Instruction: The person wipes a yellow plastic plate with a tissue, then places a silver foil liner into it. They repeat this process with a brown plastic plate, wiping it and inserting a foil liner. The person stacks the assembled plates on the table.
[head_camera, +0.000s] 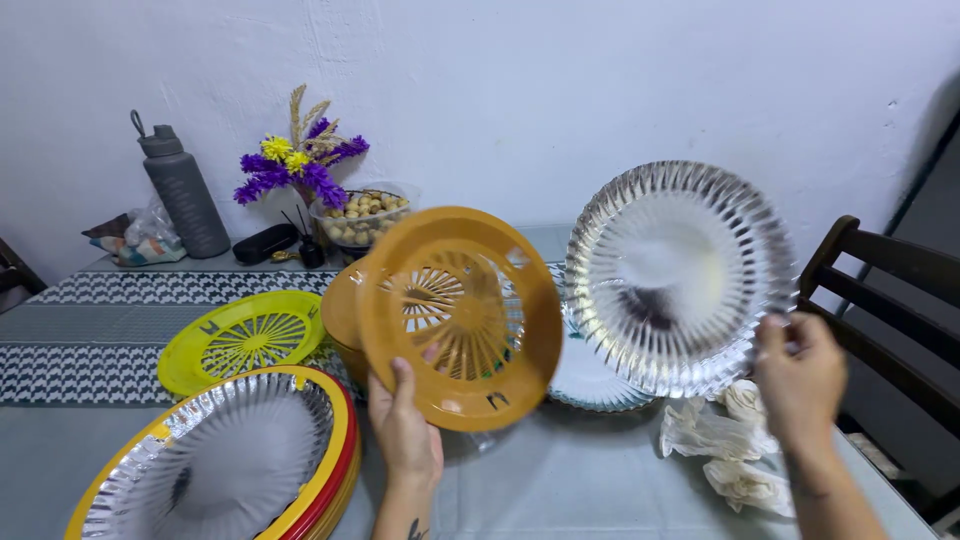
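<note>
Head view: our left hand (405, 430) clamps one orange slotted plastic plate holder (460, 315); our right hand (800, 375) pinches one silver fluted foil plate (680, 275) above the surface (560, 480).

Crumpled patterned packet (135, 240) beside grey bottle (185, 190)

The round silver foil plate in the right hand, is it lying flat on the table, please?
No, the right hand holds the round silver foil plate up by its lower rim, tilted nearly upright above the table.
</note>
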